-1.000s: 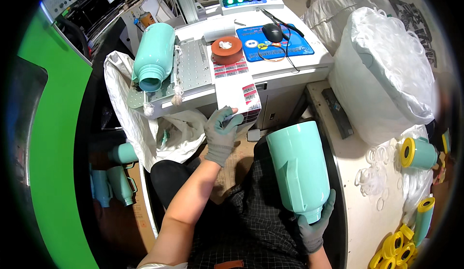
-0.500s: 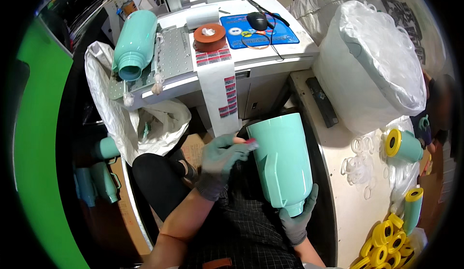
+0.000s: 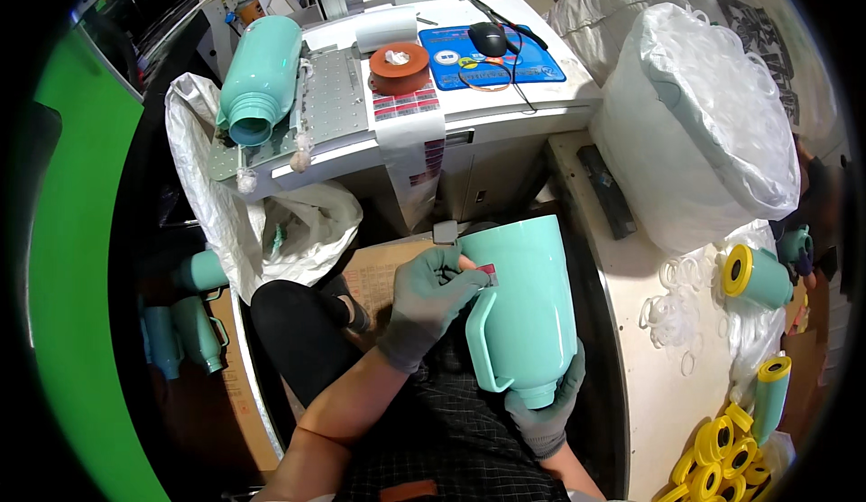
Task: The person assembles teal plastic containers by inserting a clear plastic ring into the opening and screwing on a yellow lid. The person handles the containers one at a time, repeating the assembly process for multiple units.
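Note:
A glossy mint-green jug (image 3: 532, 294) lies across my lap, its narrow threaded neck towards me and its broad end away. My gloved right hand (image 3: 548, 412) is closed around the neck end. The jug's handle (image 3: 478, 344) sticks out on the left. My gloved left hand (image 3: 428, 299) pinches a small red-and-clear label (image 3: 488, 273) against the jug's side, just beyond the handle. A bare fingertip shows through that glove. Ahead, a strip of red labels (image 3: 424, 164) hangs over the table edge.
On the white table (image 3: 564, 96) lie another mint jug (image 3: 262, 78), a brown roll (image 3: 400, 73) and a mouse (image 3: 487, 39). A large white bag (image 3: 686, 141) and yellow lids (image 3: 713, 448) are at right. An open white sack (image 3: 298, 231) hangs at left.
My left hand has brought the label onto the jug's side. The jug has turned so that its handle points further left. The hanging label strip has swung and twisted.

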Demonstrator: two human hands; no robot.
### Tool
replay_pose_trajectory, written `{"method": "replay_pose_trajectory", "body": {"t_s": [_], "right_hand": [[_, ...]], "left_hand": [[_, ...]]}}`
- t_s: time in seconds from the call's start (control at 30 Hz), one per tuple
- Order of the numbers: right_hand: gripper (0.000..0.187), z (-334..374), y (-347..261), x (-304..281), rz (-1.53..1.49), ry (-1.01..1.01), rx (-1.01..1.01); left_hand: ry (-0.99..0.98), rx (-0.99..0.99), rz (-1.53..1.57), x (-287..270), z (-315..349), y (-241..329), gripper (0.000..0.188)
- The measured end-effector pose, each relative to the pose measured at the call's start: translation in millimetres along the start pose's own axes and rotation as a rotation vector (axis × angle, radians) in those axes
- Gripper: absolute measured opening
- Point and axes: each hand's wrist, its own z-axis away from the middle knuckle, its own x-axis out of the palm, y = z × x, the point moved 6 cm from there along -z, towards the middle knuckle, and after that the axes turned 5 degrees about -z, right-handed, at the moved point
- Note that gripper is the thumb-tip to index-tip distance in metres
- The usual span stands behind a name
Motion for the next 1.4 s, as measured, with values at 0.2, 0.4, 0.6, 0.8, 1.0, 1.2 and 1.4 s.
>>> {"method": "replay_pose_trajectory", "body": {"t_s": [0.2,0.4,0.6,0.8,1.0,1.2,1.4], "right_hand": [[0.119,-20.1,-15.7,-15.0,-0.422,0.072,0.244],[0.113,-66.0,-45.5,-25.6,-0.537,0.170,0.089],[0.104,-138.2,-89.6,31.0,-0.563,0.047,-0.183],[0.091,-207.5,-126.8,92.0,-0.304,-0.077,-0.444],[0.084,-230.7,-240.3,278.0,0.248,-0.127,-1.016],[0.078,-240.6,-249.9,415.6,0.550,-0.205,-0.992],[0.081,-240.5,-246.0,449.1,0.671,-0.245,-0.994]], "left_hand": [[0.353,0.195,-0.940,-115.2,-1.8,-10.7,0.057],[0.786,0.988,-1.773,-177.1,-21.3,154.8,0.075],[0.500,1.073,-2.174,-248.7,-59.4,182.8,0.056],[0.625,1.169,-1.540,-148.4,128.6,208.3,0.062],[0.156,0.617,-0.848,-116.8,135.6,103.8,0.074],[0.136,0.466,-0.680,-117.5,127.0,70.0,0.069],[0.106,0.403,-0.751,-125.2,127.1,70.1,0.072]]}}
